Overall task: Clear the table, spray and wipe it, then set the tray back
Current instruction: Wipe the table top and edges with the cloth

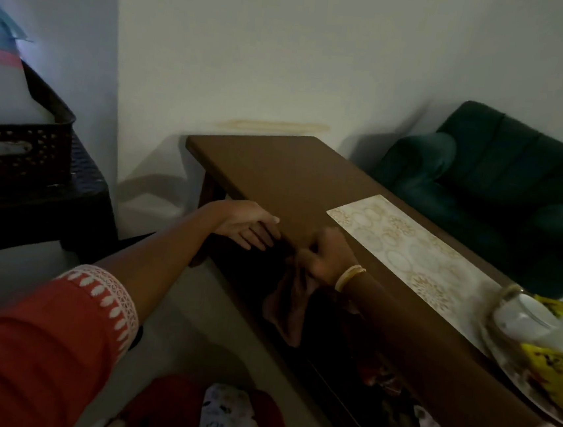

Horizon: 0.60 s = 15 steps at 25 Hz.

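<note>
Head view: right hand (325,257) grips what looks like a cloth (290,303) at the table (277,175) near edge; left hand (249,225) rests there, fingers straight; tray (512,370) sits uncleared, near right; wiping apparently unfinished.

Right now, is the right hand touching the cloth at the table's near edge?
Touching. The head view shows the right hand gripping the cloth, which hangs from its fingers over the table edge.

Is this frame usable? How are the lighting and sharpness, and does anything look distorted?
Head view: dim and underexposed; the cloth in the right hand melts into shadow under the table edge; left hand is soft; wide-angle bowing at edges; window at far left is blown out.
</note>
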Tool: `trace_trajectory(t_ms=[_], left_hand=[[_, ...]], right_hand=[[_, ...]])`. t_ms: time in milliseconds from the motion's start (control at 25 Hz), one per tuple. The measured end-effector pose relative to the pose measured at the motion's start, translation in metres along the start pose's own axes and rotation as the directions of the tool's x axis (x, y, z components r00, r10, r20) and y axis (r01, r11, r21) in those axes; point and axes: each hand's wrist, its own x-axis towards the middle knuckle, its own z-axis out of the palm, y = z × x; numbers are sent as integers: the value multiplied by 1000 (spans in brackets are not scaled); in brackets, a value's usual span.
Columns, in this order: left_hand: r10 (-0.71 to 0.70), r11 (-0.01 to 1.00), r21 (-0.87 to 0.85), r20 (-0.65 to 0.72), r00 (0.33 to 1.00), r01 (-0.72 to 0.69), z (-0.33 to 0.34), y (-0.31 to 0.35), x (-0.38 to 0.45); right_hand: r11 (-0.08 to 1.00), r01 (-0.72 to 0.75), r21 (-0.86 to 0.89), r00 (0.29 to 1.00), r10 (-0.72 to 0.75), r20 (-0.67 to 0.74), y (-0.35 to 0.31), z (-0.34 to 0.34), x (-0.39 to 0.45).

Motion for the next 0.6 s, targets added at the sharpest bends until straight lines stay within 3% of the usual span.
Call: trace_trajectory(t_ms=[40,80,160,240,280,320,360,400,520,600], left_hand=[[30,998,-51,89,996,-26,6,7,-3],[81,991,-118,146,986,-64,12,14,-5],[190,966,-213,191,963,-148,22,28,-7],[255,947,-230,109,961,-225,29,42,-8],[285,933,-232,9,959,-275,33,46,-8],[304,920,-225,-103,947,-320,37,50,-8],[313,909,-219,-201,928,-354,40,51,-7],[313,897,-227,-279,908,-379,43,49,-4],[328,846,-227,-494,805,-483,55,40,4],[382,850,-115,-538,752,-514,61,39,8]], right_hand=[[952,-174,251,973,205,-103,-2,-8,7],[812,-285,509,908,399,-128,-3,-17,15],[451,-226,863,822,563,-79,-6,-32,30],[24,-57,998,833,552,34,-6,-39,40],[-122,-27,992,836,541,90,-8,-37,41],[-177,-35,984,827,547,128,-10,-34,41],[-157,-63,986,812,566,142,-10,-30,43],[-60,-115,992,794,594,128,-8,-25,44],[305,-386,871,803,576,154,-8,-19,38],[369,-478,797,796,567,215,-5,-15,33]])
